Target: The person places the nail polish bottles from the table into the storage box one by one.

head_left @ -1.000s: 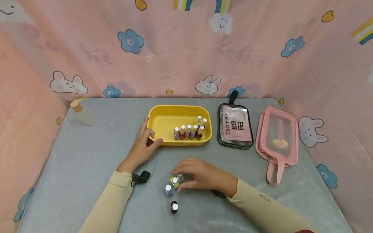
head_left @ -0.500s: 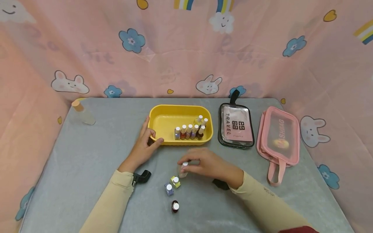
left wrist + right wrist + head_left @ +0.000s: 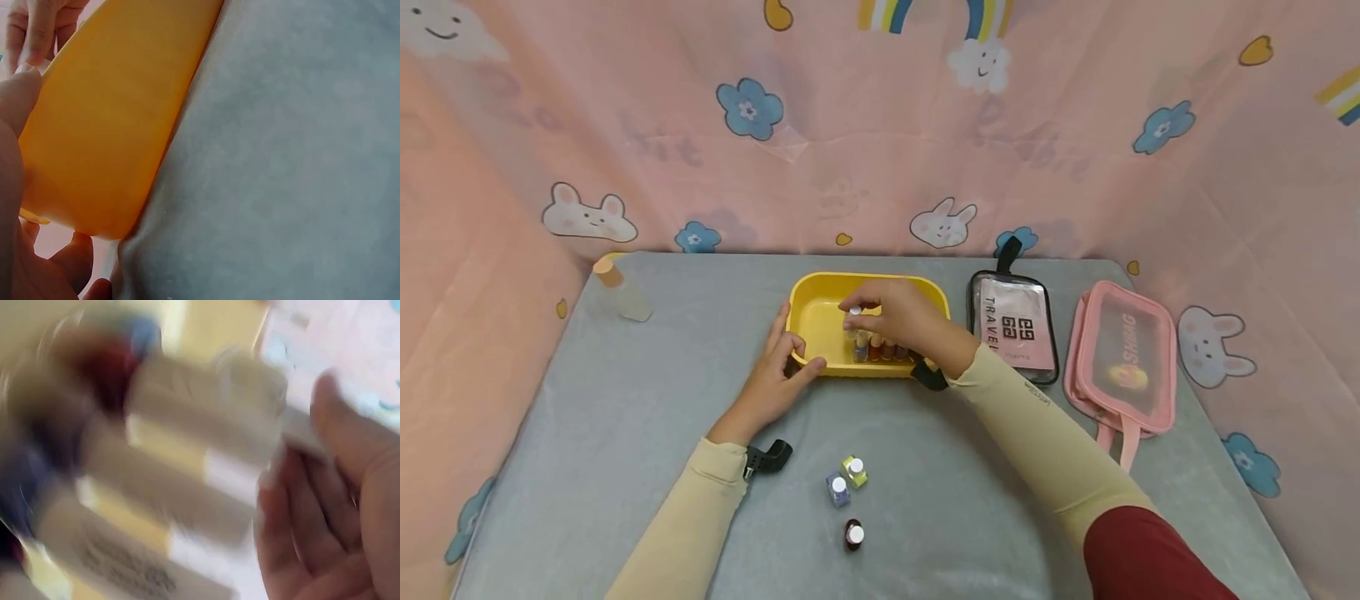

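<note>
Yellow tray (image 3: 814, 321) is the reference from where I stand. Left hand (image 3: 766, 382) grips its near-left corner, thumb on the rim, fingers round the end. Right hand (image 3: 898, 315) is over the tray, narrow, pinching a pale bottle (image 3: 851, 332) near its white top, just behind the row of small bottles (image 3: 876, 348) along the tray's near wall. Can't tell if it touches the tray floor. In front of the tray: green bottle (image 3: 854, 472), purple bottle (image 3: 838, 490), dark bottle (image 3: 853, 535).

Risks: row looks tight, so a sideways bump could topple neighbours. Loose pinch up there drops the bottle. Black wrist camera (image 3: 930, 377) sits by the tray's near rim, might snag. Heavy left thumb could tilt the tray.

Writing: clear pouch (image 3: 1018, 325) right of the tray says TRAVEL, plus a blocky G-like logo. Pink pouch (image 3: 1123, 358), farther right of the tray, reads ASHING, first letter unclear. Right sleeve (image 3: 1052, 433) print too small. Right wrist view blurred, cap (image 3: 125, 569) print unreadable
</note>
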Demonstrator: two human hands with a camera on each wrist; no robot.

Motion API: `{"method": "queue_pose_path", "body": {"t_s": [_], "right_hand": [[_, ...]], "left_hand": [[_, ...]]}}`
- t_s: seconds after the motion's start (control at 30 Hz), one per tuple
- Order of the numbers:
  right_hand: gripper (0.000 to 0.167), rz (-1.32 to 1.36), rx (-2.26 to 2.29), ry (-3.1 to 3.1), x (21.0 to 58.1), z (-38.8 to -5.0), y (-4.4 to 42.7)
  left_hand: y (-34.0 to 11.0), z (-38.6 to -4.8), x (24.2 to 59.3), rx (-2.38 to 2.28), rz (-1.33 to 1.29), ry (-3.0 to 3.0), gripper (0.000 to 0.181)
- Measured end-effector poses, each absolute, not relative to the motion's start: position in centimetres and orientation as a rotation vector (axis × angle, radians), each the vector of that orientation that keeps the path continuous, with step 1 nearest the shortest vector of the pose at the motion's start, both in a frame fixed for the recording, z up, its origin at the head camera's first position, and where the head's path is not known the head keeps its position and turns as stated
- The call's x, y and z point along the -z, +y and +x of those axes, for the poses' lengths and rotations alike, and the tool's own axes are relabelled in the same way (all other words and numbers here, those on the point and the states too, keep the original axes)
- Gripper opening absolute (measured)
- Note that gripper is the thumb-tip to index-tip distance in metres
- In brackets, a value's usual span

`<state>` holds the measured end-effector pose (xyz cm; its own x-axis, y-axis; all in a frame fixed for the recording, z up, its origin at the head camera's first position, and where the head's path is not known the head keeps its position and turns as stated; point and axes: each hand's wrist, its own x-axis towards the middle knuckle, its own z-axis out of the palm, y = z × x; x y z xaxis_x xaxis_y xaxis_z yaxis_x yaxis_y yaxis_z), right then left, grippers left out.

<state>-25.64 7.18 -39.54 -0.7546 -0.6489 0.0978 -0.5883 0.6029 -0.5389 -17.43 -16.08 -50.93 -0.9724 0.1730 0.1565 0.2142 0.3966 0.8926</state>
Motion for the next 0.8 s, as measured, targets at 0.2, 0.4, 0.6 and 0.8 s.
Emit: {"method": "queue_pose_path", "body": {"t_s": [0.2, 0.4, 0.6, 0.8], "right_hand": [[0.028, -1.041, 0.566, 2.658, 39.7, -25.8, 5.6], [0.024, -1.123, 0.429, 2.63, 41.1, -25.4, 5.2], [0.024, -1.145, 0.42, 2.636, 41.8, -25.1, 5.3], [0.038, -1.099, 0.595, 2.694, 39.8, -23.6, 6.5]], "left_hand": [[-16.1, -17.6, 51.1, 1.668, -0.378, -2.578, 0.034], [-16.0, -17.5, 51.2, 1.669, -0.377, -2.571, 0.034], [-15.9, -17.6, 51.2, 1.677, -0.372, -2.571, 0.033], [-16.1, -17.5, 51.1, 1.676, -0.381, -2.578, 0.034]]}}
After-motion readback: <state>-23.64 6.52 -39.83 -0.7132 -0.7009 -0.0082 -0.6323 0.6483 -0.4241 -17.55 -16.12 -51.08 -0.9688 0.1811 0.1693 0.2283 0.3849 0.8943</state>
